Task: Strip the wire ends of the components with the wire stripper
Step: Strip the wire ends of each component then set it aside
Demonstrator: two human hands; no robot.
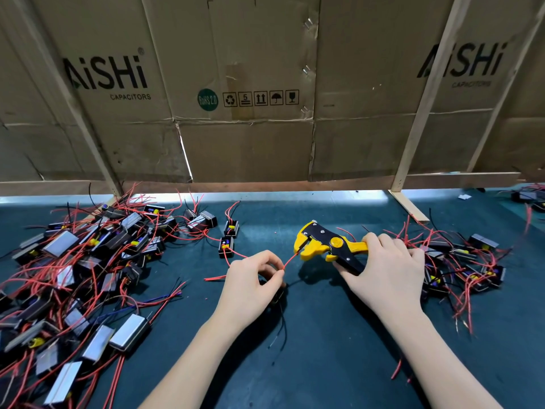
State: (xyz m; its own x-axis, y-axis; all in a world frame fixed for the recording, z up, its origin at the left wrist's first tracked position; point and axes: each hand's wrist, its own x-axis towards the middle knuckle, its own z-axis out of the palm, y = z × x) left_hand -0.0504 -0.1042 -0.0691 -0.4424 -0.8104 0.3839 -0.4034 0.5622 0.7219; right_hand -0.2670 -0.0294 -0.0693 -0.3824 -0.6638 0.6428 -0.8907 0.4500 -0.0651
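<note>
My right hand [386,270] grips the handles of a yellow and black wire stripper [323,245], whose jaws point left. My left hand [250,278] pinches a thin red wire [290,261] between thumb and forefinger. The wire's tip reaches into the stripper's jaws. A black component sits mostly hidden under my left hand, with thin black leads [281,326] trailing toward me.
A large pile of black and silver components with red wires [79,276] covers the left of the dark mat [309,364]. A smaller pile [460,267] lies to the right. Two single components [226,247] lie behind my left hand. A cardboard wall [265,98] stands behind.
</note>
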